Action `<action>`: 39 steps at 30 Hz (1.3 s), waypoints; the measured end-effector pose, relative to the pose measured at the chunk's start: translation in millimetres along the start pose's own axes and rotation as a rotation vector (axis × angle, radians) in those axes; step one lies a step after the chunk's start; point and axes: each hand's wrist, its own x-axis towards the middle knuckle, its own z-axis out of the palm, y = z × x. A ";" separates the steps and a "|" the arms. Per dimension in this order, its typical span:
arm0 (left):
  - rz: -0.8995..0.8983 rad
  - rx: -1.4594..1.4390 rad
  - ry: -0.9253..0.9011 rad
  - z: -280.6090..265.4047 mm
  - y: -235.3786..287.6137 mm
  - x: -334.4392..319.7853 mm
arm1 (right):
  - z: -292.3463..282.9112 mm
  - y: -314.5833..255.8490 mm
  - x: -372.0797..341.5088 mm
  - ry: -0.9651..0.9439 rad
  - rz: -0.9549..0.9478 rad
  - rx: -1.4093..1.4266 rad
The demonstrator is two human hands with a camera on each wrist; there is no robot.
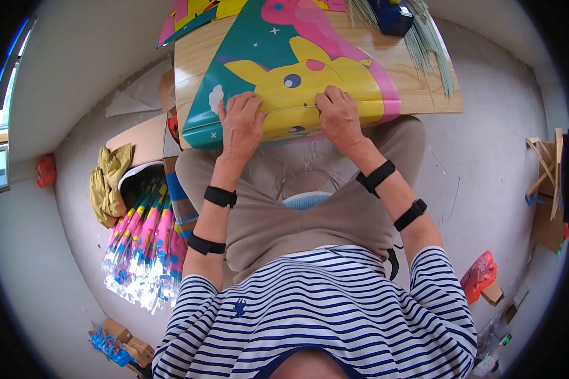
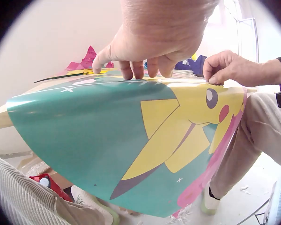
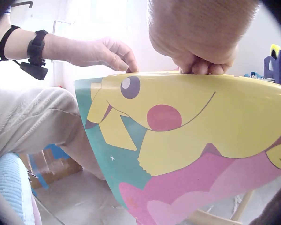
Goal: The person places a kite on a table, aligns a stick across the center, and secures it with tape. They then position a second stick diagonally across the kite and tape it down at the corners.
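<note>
A printed sheet (image 1: 275, 79) with a yellow cartoon figure on teal and pink is lying across the near side of the wooden table (image 1: 433, 101), directly beneath both hands, its near flap hanging over the front edge toward the person's lap. Its longer direction is running away from the person, past the top of the head view, while a thin crosswise line (image 1: 291, 109) is running from side to side under the fingertips; whether that is a fold or a slender rod, one cannot tell. This line is what any coming move seems to turn on: it is slanting slightly, its left end sitting nearer the body than its right. The left hand (image 1: 241, 121) is standing closer to the teal end, its fingers loosely spread and their tips resting on the sheet rather than gripping it. The right hand (image 1: 340, 119) is resting over the yellow area and is lying nearer the pink end, its fingers bending inward and touching the sheet at the line; one cannot tell whether they are pinching anything. A stretch of the line is showing between the hands, and pale sticks (image 1: 427, 47) are lying beyond the right one.
</note>
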 end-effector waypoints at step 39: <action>-0.128 0.186 -0.157 11.3 -19.3 30.4 | -39.1 84.3 18.7 0.001 0.089 -0.155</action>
